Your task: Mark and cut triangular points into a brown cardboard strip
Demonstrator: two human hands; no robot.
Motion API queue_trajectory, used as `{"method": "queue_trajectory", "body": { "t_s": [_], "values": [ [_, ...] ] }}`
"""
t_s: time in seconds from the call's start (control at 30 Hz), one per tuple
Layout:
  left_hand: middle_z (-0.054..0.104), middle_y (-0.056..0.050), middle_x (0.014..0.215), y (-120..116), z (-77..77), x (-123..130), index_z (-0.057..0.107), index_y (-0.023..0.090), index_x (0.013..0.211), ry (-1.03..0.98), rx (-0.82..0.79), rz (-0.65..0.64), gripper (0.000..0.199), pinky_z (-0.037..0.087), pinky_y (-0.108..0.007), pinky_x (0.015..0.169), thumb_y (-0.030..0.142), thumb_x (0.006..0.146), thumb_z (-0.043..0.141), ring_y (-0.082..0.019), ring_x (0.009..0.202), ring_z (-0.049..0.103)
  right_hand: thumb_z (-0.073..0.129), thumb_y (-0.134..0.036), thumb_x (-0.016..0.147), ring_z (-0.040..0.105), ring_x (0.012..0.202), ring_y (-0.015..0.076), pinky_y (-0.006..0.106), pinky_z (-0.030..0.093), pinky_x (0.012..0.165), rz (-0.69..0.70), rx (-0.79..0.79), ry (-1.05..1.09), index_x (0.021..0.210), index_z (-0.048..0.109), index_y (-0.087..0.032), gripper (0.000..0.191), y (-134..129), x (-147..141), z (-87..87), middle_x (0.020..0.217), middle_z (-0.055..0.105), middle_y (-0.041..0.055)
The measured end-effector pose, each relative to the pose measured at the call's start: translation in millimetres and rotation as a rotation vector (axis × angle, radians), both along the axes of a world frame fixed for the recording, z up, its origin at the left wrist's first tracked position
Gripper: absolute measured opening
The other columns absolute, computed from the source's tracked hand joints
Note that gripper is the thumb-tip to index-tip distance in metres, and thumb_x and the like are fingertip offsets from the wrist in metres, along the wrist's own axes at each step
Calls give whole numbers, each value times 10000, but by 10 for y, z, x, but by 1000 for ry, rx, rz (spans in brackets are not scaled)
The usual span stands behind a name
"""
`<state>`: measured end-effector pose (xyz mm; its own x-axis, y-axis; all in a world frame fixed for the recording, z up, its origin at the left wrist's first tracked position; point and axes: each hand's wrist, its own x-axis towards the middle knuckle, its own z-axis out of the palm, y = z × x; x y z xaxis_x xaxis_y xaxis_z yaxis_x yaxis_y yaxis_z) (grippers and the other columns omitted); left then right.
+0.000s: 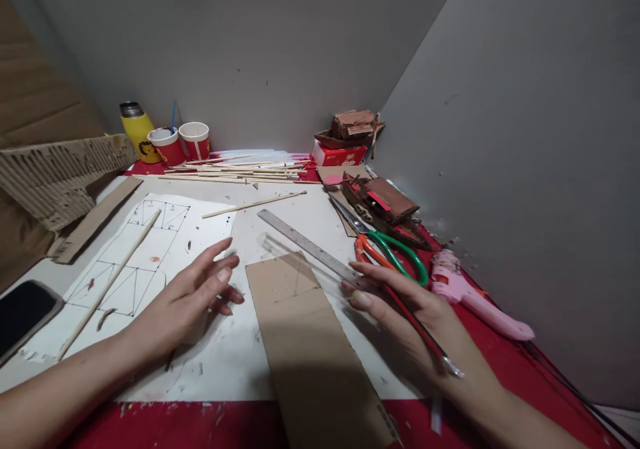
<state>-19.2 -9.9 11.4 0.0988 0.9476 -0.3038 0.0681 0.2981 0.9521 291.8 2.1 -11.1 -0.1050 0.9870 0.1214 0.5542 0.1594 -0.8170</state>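
Observation:
My right hand (420, 309) grips the end of a narrow grey ruler (303, 242) between thumb and fingers. A dark pencil (420, 331) with a red stripe and a silvery end also rests in that hand, its tip hidden. The ruler slants over a long strip of brown cardboard (315, 349), which bears a few thin drawn lines near its far end. My left hand (200, 292) holds nothing, with its fingers bent and apart, just left of the cardboard. Beneath lies white paper (193, 375), and a sheet with drawn truss-like lines (200, 229) is to the left.
Scissors (395, 252) and a pink glue gun (475, 302) lie at the right. Thin sticks (240, 172) are heaped at the back beside paper cups (194, 141) and a yellow bottle (137, 132). A phone (27, 315) sits at the left edge; grey walls stand behind.

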Motion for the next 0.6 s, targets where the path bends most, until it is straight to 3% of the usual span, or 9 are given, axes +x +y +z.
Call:
{"method": "queue_trajectory", "body": {
  "t_s": [0.13, 0.27, 0.47, 0.6],
  "values": [
    [388, -233, 1592, -30, -21, 1, 282, 255, 1585, 3, -24, -114, 842, 534, -387, 820, 632, 910, 618, -253, 960, 693, 679, -453, 897, 765, 973, 304, 394, 630, 832, 16, -78, 42, 1226, 713, -203, 414, -26, -69, -29, 1056, 804, 105],
    [458, -218, 1544, -56, -7, 8, 314, 237, 1566, 40, -42, -133, 832, 518, -390, 849, 652, 907, 607, -237, 936, 684, 677, -499, 899, 759, 997, 299, 384, 628, 830, 51, -152, 85, 1265, 690, -192, 477, -50, -102, -78, 1090, 794, 116],
    [680, -158, 1255, -62, -16, 22, 530, 178, 1376, 169, 61, -16, 736, 507, -344, 846, 654, 839, 694, -249, 1018, 636, 716, -453, 873, 770, 907, 271, 355, 631, 799, 22, -115, 141, 1216, 716, -220, 415, -56, -129, -28, 1003, 799, 81],
    [749, -84, 1065, -62, 25, 33, 626, 203, 1168, 85, 92, 107, 474, 525, -296, 778, 548, 862, 735, -175, 832, 654, 723, -445, 871, 754, 755, 236, 316, 631, 674, -56, -2, 119, 1203, 717, -253, 384, -151, -133, 43, 898, 767, 43]
  ]
}}
